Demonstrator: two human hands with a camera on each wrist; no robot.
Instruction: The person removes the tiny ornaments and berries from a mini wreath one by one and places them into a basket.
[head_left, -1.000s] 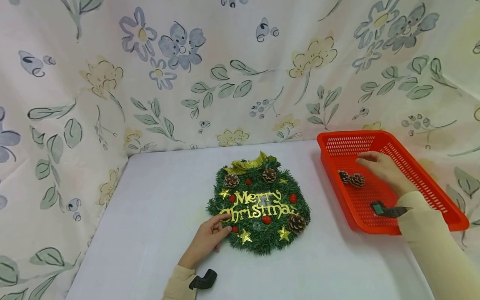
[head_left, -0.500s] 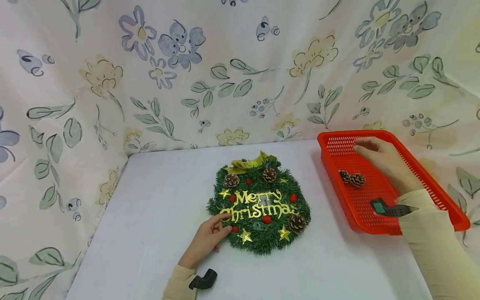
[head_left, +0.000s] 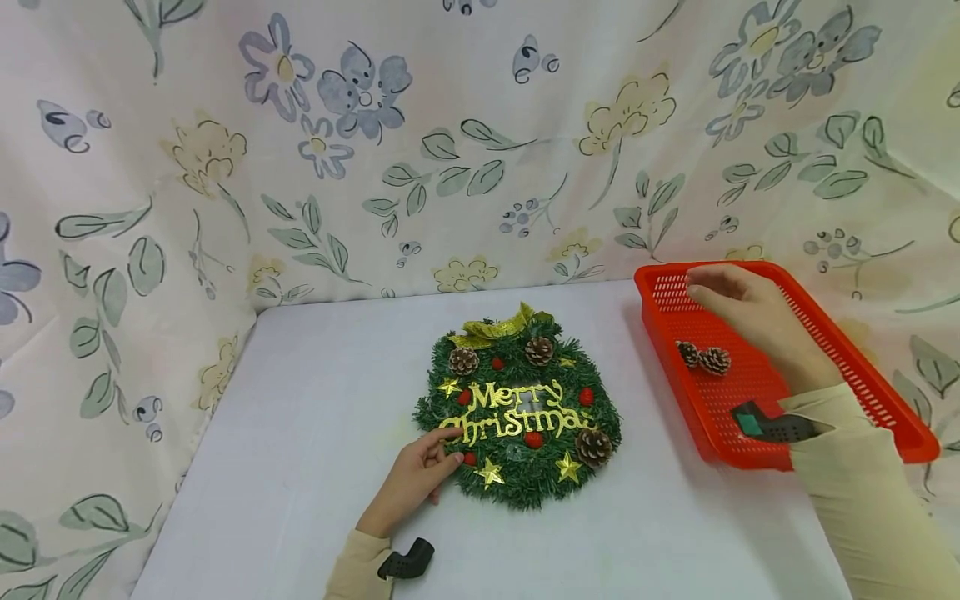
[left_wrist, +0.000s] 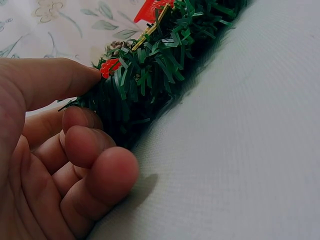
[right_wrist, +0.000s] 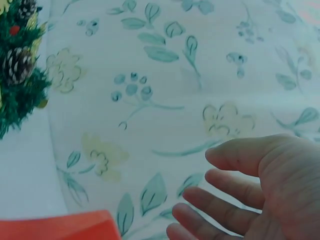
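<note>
A green Christmas wreath [head_left: 525,487] lies on the table, with a gold "Merry Christmas" sign [head_left: 517,412], pine cones, red berries, gold stars and a gold bow. My left hand [head_left: 415,479] holds its lower left edge. In the left wrist view the thumb touches the greenery [left_wrist: 150,75] beside a red berry, and the fingers curl below. Over the red basket [head_left: 681,392] hovers my right hand [head_left: 757,321], relaxed and holding nothing. Two pine cones [head_left: 715,361] lie at the basket's left side, apart from that hand.
A white cloth [head_left: 322,400] covers the table. Behind it and on the left hangs a floral curtain [head_left: 450,167]. The basket stands at the right with raised walls. Both wrists carry a black device [head_left: 407,560].
My right hand has shifted slightly left and up over the basket. The left hand, the wreath and the two pine cones stay where they were.
</note>
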